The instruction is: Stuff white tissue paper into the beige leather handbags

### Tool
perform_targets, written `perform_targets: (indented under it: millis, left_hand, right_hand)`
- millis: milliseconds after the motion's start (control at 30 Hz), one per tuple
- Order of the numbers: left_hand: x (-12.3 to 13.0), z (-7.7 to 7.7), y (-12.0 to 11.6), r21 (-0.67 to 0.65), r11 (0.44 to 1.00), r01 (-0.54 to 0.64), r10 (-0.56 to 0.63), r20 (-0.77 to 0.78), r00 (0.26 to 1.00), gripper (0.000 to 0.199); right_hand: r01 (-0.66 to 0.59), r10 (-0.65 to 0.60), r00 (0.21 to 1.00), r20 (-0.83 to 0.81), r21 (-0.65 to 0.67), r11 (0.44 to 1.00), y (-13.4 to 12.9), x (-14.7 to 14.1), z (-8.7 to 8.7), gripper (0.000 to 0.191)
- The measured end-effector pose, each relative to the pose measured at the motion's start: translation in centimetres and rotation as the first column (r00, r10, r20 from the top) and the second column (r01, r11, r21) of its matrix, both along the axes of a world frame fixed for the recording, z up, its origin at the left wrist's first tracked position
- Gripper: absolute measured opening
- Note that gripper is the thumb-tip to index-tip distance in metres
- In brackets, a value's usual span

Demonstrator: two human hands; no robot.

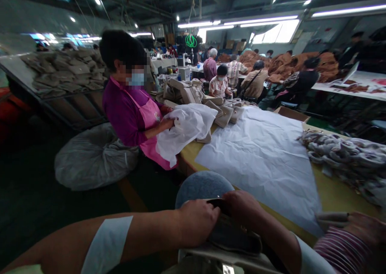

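1. The person's left hand (196,223) is curling closed over the dark upper edge of a beige handbag with a dark lining (232,238), with the fingers bent down and the fingertips hidden. A white strip of tape (106,246) is lying across the left forearm.
2. The right hand (241,208) is closing on the same dark edge just beside the left hand, and the two are pressing toward each other. Exactly how its fingers are pinching cannot be told, as the edge is hiding them.
3. The handbag is sitting low at the bottom of the view, below both hands and just short of a round blue-grey cushioned stool (203,187).
4. A long yellow worktable (337,193) is stretching ahead on the right, with a wide white paper sheet (259,173) spreading across it and a heap of grey bundled straps (343,155) lying beyond.
5. A co-worker in a pink apron (150,123) is handling white tissue paper (183,131) beside a row of beige handbags (221,111).
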State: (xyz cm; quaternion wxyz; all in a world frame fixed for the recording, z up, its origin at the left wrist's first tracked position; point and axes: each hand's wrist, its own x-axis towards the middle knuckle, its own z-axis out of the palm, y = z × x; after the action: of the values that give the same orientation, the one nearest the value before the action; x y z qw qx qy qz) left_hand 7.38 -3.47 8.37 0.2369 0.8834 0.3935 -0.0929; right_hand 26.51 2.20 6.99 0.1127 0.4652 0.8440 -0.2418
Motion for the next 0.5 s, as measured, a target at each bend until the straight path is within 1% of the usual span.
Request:
perform_targets:
  millis: [67,100,167,200,233,267,333,367,400,433,500]
  left_hand:
    - [-0.1,-0.4,0.4,-0.051,0.998,-0.031,0.027,-0.077,0.997,0.042]
    - [-0.2,-0.4,0.7,-0.061,0.997,-0.045,0.039,-0.097,0.994,0.038]
    - [-0.6,-0.2,1.6,-0.052,0.997,-0.063,0.058,-0.085,0.995,0.028]
    - [-0.8,0.0,2.0,-0.042,0.997,-0.069,0.066,-0.064,0.996,0.026]
    - [-1.0,0.1,2.5,-0.031,0.996,-0.079,0.077,-0.05,0.996,0.025]
    - [-1.2,0.2,3.0,-0.016,0.995,-0.096,0.095,-0.05,0.994,0.025]
    - [-1.5,0.2,3.8,-0.005,0.99,-0.144,0.143,-0.074,0.987,0.025]
    - [-1.7,0.0,4.0,-0.004,0.986,-0.167,0.166,-0.087,0.982,0.026]
    - [-1.8,-0.1,4.2,-0.008,0.983,-0.183,0.181,-0.1,0.978,0.028]
    - [-1.9,-0.3,4.3,-0.016,0.981,-0.194,0.191,-0.112,0.975,0.03]
    - [-1.9,-0.4,4.5,-0.023,0.978,-0.209,0.205,-0.132,0.97,0.033]
  right_hand:
    - [-0.033,0.033,0.999,0.029,-0.003,0.999,0.4,-0.6,0.4,0.028]
    - [-0.033,0.033,0.999,0.02,-0.014,0.999,0.6,-0.6,0.5,0.027]
    - [-0.023,0.022,1.0,-0.022,-0.043,0.999,1.4,0.1,0.2,0.026]
    - [-0.03,0.022,0.996,-0.084,-0.097,0.995,2.1,0.7,-0.2,0.027]
    - [-0.04,0.005,0.983,-0.182,-0.19,0.981,2.9,1.6,-0.8,0.03]
    - [-0.04,-0.054,0.952,-0.3,-0.301,0.953,4.0,2.6,-1.6,0.034]
    - [0.009,-0.272,0.835,-0.478,-0.483,0.875,6.6,5.0,-3.7,0.046]
    - [0.094,-0.388,0.774,-0.5,-0.516,0.851,8.0,6.3,-5.0,0.047]
    - [0.189,-0.458,0.739,-0.494,-0.501,0.844,9.4,7.6,-6.4,0.043]
    - [0.267,-0.504,0.72,-0.477,-0.48,0.836,10.7,8.8,-7.7,0.039]
    - [0.383,-0.563,0.7,-0.439,-0.435,0.815,12.6,10.9,-10.5,0.032]
